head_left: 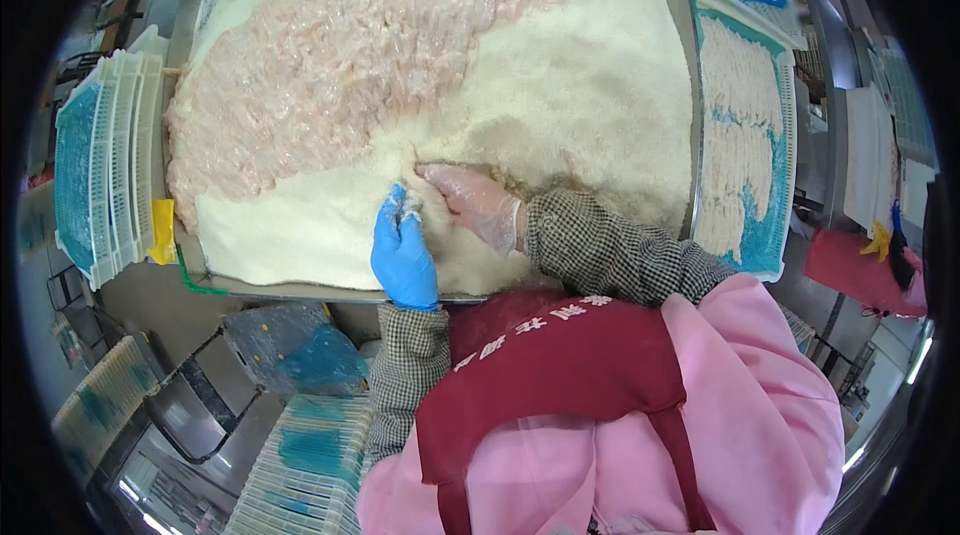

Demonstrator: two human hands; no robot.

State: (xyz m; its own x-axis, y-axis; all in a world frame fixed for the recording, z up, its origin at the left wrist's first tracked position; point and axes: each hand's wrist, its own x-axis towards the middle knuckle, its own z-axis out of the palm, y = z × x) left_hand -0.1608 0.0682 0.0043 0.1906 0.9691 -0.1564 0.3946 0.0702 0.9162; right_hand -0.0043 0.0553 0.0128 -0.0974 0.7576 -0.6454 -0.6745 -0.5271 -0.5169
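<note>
Between your hands, a crumbed piece (415, 207) lies pinched by left hand (403, 257) fingers (right hand (478, 203) flat, fingers spread).

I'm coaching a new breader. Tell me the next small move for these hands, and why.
Probably lift the piece clear of the crumbs. The left hand pinches a crumb-covered piece and the right hand presses beside it, so it looks coated. A tray of coated pieces lies to the right.
</note>
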